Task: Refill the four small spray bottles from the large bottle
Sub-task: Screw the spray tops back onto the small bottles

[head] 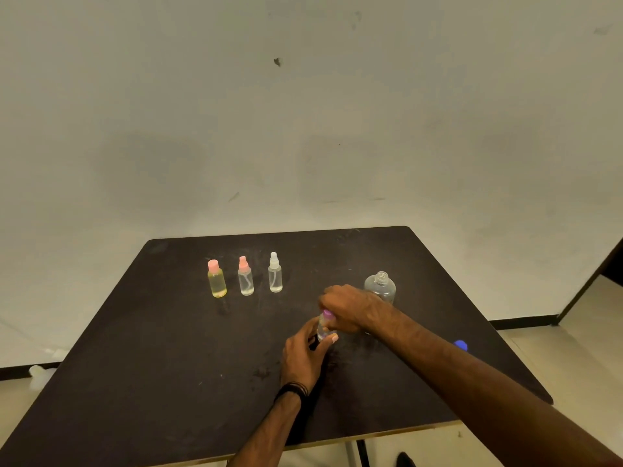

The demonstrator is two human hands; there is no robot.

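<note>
A small clear spray bottle (324,326) with a purple top stands upright on the black table (168,348) near its middle. My left hand (305,357) grips its body from below. My right hand (347,306) holds the purple top from above. Behind my right hand stands the large clear bottle (380,286), open, with no cap on its neck. Three small bottles stand in a row at the back left: a yellowish one with a pink cap (216,279), a clear one with a pink spray top (245,276), a clear one with a white spray top (275,273).
A blue cap (461,345) lies on the table by its right edge, partly hidden by my right forearm. A pale wall rises behind the table. The table's front edge runs close to me, with floor and a table leg below it.
</note>
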